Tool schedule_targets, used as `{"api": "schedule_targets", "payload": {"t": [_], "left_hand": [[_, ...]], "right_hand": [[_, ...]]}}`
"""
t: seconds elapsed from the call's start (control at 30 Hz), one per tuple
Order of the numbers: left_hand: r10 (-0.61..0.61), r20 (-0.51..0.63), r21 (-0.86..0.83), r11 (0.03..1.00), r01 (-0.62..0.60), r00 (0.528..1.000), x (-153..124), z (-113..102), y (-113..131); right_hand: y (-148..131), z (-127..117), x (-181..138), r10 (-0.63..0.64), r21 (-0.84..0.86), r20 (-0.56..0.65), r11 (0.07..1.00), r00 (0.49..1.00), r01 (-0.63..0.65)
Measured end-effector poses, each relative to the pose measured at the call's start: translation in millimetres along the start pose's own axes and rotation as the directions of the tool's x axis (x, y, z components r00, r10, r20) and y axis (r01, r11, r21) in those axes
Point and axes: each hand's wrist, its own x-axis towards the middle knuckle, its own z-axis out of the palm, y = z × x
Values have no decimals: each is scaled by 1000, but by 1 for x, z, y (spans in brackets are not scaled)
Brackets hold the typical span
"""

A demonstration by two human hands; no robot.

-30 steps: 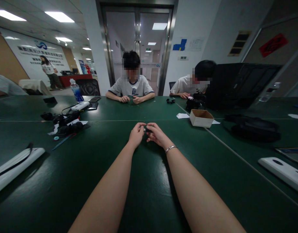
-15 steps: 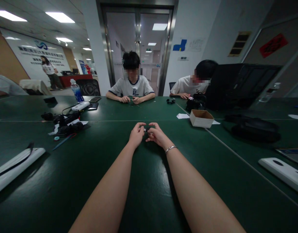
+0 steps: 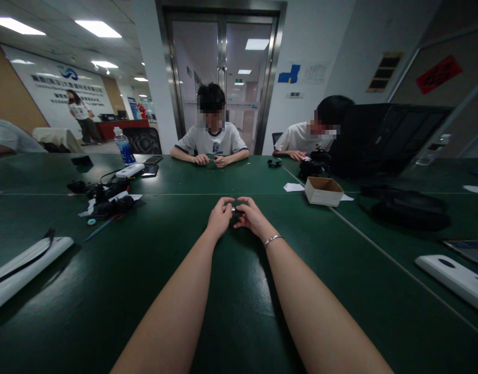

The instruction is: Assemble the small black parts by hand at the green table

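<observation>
In the head view, we hold both hands out over the middle of the green worktop, fingertips turned in toward each other. Our left hand pinches one end of a small dark-and-silver piece between bent fingers and thumb; our right hand pinches its other end, the lower fingers curled loosely beneath. The piece sits in the narrow gap between the two hands, mostly covered by fingers, so we cannot tell its exact shape. We wear a silver bracelet on the right wrist. To the far right of our hands stands an open box, with a white paper just beside its left side. To the left we see a tangle of black gear, and near it a blue strip-like tool. Beyond the gear stands a bottle with a blue label, close to two phones. A white device lies at the near left, and another white case at the near right. Across from us, a seated person brings both hands together above the far edge.
</observation>
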Motion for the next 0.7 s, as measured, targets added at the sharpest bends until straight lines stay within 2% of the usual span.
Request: {"api": "schedule_targets", "payload": {"t": [0.13,0.27,0.53,0.7], "left_hand": [[7,-10,16,1000,-6,1000,0,0,0],[-14,-3,17,1000,14,1000,-1,0,2],[-12,1,-9,1000,12,1000,-1,-1,3],[-17,-1,7,1000,17,1000,-2,-1,6]], "right_hand": [[2,0,1,-19,-20,26,1000,999,19],[4,1,2,-48,-103,-9,994,999,47],[3,2,0,-54,-110,-19,993,998,52],[3,2,0,-59,-57,-9,997,998,58]]}}
